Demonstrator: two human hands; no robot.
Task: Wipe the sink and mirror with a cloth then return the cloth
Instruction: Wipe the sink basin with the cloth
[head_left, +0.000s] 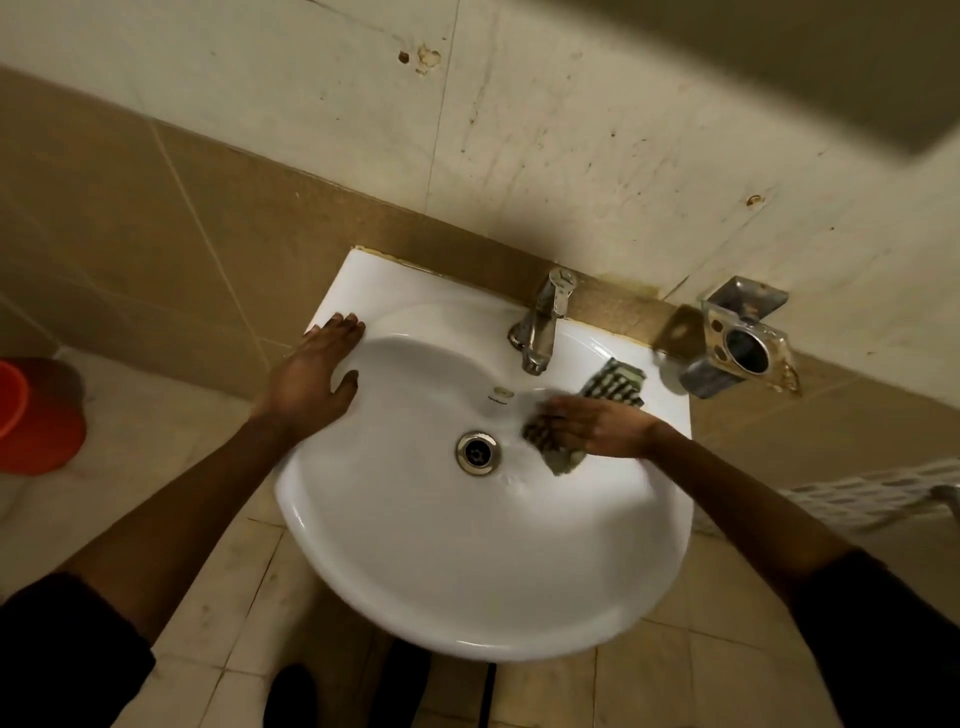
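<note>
Right of the drain (478, 451), our right hand (597, 427) presses the limp, wet-looking cloth (613, 387) flat against the sink (467, 571), left hand (311, 379) open, bracing its rim.

You've got a stained cream wall (571, 130) w/ brown tile band (156, 208), beige floor tiles (249, 597), orange bucket (36, 415) at left, dim light.
</note>
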